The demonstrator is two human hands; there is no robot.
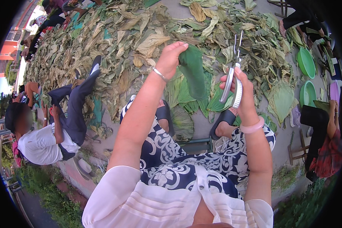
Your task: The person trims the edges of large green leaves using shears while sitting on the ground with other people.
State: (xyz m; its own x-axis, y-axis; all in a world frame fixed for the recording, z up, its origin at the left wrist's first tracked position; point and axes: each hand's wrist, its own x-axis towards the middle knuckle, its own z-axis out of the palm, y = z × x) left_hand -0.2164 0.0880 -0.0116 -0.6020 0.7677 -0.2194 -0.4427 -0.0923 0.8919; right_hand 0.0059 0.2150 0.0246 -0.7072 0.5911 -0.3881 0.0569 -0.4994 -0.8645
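My left hand, with a silver bangle at the wrist, pinches the top edge of a dark green folded leaf. The leaf hangs down over the ground in front of me. In my right hand is a pair of scissors with grey and white handles. Their blades point away from me and stand slightly apart, to the right of the leaf and not touching it. Below both hands, flat fresh green leaves lie fanned out between my feet. A round, dull green leaf lies nearer to me.
Wilted leaves cover the paved ground ahead. At left sits a person in a white shirt; at right, another person in a red checked top. Green basins stand at right. A stool shows between my legs.
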